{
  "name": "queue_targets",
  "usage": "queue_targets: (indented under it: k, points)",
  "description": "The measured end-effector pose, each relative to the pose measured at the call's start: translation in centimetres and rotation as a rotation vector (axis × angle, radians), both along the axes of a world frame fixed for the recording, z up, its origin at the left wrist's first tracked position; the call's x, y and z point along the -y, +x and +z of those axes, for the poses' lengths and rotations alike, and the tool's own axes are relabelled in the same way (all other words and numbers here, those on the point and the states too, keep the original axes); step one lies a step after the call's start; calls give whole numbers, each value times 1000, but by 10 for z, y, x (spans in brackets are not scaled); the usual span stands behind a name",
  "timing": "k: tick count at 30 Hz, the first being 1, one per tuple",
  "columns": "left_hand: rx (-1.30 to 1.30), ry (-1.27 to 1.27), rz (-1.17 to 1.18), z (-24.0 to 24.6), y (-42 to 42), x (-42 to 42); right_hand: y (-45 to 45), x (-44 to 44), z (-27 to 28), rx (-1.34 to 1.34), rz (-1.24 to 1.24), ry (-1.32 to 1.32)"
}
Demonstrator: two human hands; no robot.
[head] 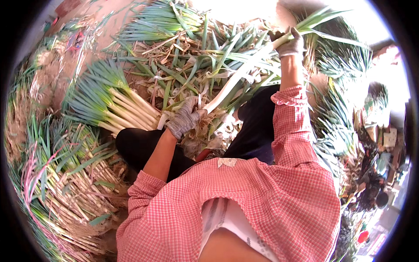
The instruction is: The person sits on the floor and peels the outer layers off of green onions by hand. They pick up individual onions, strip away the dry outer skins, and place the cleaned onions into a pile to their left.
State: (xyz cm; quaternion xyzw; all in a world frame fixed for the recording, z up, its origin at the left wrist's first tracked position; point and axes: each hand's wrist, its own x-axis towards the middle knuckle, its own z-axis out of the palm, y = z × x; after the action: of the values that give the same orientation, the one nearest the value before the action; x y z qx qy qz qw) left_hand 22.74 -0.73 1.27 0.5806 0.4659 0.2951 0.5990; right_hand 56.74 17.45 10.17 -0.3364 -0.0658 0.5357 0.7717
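Note:
A long green onion [234, 80] with a thick white stalk stretches on a slant across the space before me. My left hand [185, 118], in a grey knit glove, grips it close to the root end, where fine brown roots [203, 121] hang down. Up at the right, my right hand [290, 43], also gloved, is closed around the stalk just below the green leaves [316, 21]. Beside my left hand lies a neat pile of green onions [131, 106] with bare pale stalks, their leaves pointing left.
Stripped leaves and peelings [183, 75] cover the ground ahead. Rooty, untrimmed onions [78, 183] lie at lower left with pink ties [34, 177]. Another bundle [160, 24] rests at the top, and more onions [340, 62] line the right side. My knees [140, 144] are below my hands.

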Motion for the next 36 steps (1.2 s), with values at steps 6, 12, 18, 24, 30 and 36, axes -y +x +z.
queue_targets:
  k: [6,12,18,24,30,36]
  points:
    - [-675,609,78,12,20,-5,43,-26,-11,130,455,75]
    - [-1022,657,352,23,-49,-47,-113,-91,51,417,412,96]
    - [-708,236,545,39,-203,-76,-367,-123,101,602,857,559]
    - [-635,-329,733,-111,-309,-44,-459,-93,-51,1468,1016,645]
    - [-753,-772,432,-282,-263,-6,-392,42,-279,2001,1252,364]
    - [-903,-754,304,-287,-241,-13,-307,117,-289,2636,1531,700]
